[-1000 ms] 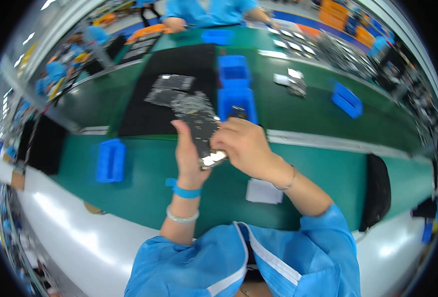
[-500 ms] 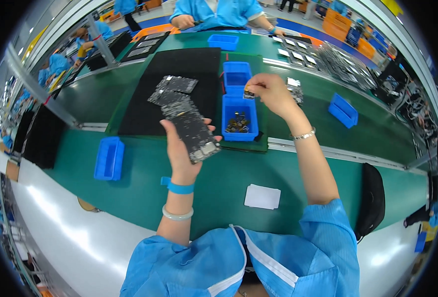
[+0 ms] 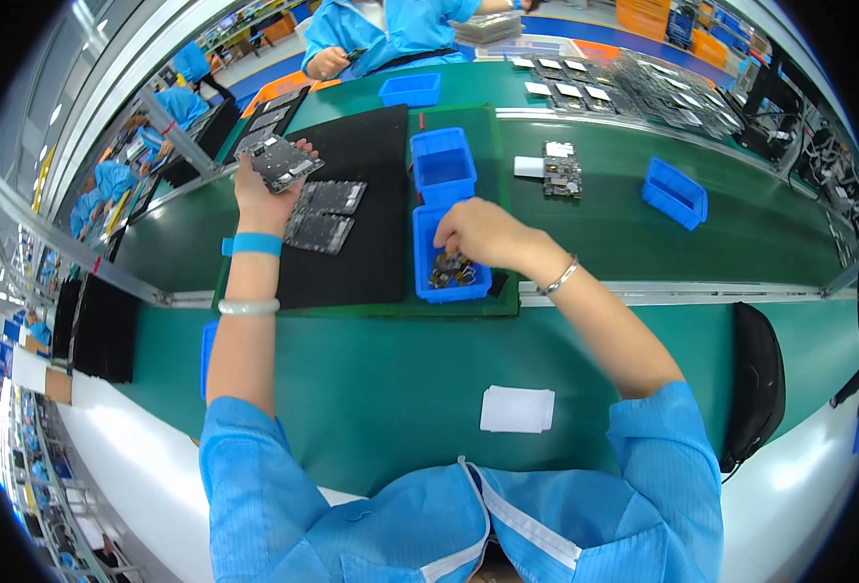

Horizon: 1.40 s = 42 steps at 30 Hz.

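Observation:
My left hand (image 3: 266, 199) is raised over the left edge of the black mat (image 3: 376, 146), gripping dark circuit boards (image 3: 282, 162); how many are stacked there is unclear. Two more boards, an upper one (image 3: 336, 197) and a lower one (image 3: 319, 233), lie on the mat to the right of that wrist. My right hand (image 3: 488, 233) reaches into the near blue bin (image 3: 420, 282), fingers pinched together over small brass-coloured and black parts (image 3: 452, 270). What sits between those fingertips, if anything, is hidden.
An empty-looking blue bin (image 3: 442, 155) adjoins the near one. Right of it lie a populated board (image 3: 562, 170) and a white card. Another blue bin (image 3: 675, 194) is farther right. White cards (image 3: 517, 409) and a black case (image 3: 752, 384) lie nearer me. A co-worker (image 3: 381, 34) is opposite.
My left hand has swung away from me and leftward with the circuit boards. My right hand, which pinched a small part above the bins, has lowered into the near bin. The view has shifted slightly.

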{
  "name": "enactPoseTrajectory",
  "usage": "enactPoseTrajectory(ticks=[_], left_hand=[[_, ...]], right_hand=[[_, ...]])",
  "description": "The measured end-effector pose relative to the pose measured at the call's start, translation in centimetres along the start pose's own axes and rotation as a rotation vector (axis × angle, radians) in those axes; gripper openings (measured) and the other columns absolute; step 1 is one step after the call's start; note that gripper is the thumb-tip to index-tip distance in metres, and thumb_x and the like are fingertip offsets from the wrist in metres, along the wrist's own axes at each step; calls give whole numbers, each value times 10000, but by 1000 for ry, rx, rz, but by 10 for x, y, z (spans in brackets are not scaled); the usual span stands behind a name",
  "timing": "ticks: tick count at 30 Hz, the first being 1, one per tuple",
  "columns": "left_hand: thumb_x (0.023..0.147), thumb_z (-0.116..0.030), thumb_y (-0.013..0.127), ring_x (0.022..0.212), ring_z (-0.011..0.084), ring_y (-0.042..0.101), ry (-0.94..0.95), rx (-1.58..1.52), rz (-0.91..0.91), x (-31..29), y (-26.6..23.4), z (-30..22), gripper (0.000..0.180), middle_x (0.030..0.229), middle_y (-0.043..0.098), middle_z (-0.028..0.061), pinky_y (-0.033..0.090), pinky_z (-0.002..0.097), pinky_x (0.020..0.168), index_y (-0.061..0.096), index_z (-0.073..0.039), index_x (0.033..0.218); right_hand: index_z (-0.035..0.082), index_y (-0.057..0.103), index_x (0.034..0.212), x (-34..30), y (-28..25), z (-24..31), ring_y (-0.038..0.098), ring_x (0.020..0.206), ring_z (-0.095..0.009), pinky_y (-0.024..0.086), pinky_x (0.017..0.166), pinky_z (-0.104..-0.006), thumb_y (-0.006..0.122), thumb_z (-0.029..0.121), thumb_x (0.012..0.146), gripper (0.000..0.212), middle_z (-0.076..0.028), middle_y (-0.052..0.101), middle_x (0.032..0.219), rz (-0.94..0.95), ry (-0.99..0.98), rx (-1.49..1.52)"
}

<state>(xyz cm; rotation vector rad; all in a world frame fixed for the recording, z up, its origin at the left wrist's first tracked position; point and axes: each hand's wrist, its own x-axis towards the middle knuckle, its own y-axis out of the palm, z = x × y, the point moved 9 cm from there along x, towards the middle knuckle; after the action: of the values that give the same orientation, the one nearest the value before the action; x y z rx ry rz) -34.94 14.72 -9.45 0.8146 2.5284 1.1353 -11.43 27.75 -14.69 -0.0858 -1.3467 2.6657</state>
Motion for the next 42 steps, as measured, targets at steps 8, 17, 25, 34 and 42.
enactPoseTrajectory(ticks=[8, 17, 25, 34, 42], left_hand=[[965, -295, 283, 1084, 476, 515, -18, 8, -239, 141, -80, 47, 424, 1226, 451, 279, 428, 625, 934, 386, 61, 1170], [926, -152, 390, 1169, 357, 476, 120, -143, -331, 185, -98, 104, 300, 1234, 521, 169, 348, 560, 1018, 508, -39, 1177], [951, -195, 401, 1283, 368, 371, -85, -175, -237, 169, -75, 123, 399, 1386, 411, 162, 237, 593, 1069, 404, -11, 1305], [950, -203, 398, 1315, 377, 321, -118, 34, -245, 125, -59, 85, 425, 1411, 361, 191, 216, 596, 1075, 371, 7, 1318], [918, -191, 515, 1160, 227, 480, 614, 991, 619, -83, 100, 72, 366, 1224, 530, 115, 377, 354, 999, 517, -29, 1247]], right_hand=[[89, 704, 876, -7, -63, -45, 635, 899, -302, 509, 790, -409, 648, 193, 756, 168, -130, 679, 916, -568, -1, 3], [41, 344, 1378, -12, -60, -197, 413, 1219, -388, 344, 952, -530, 699, 459, 703, 870, -262, 369, 1364, -627, 710, -468], [19, 392, 1356, -31, -82, -227, 529, 1070, -374, 420, 929, -434, 695, 322, 693, 790, -220, 559, 1201, -730, 645, -404], [-10, 291, 1423, -110, -84, -173, 640, 866, -210, 497, 680, -288, 644, 223, 797, 756, -144, 629, 1073, -849, 502, 489], [-23, 313, 1409, -140, -46, -39, 614, 1003, -225, 492, 749, -296, 644, 197, 812, 718, -155, 590, 1165, -401, 211, 1206]])
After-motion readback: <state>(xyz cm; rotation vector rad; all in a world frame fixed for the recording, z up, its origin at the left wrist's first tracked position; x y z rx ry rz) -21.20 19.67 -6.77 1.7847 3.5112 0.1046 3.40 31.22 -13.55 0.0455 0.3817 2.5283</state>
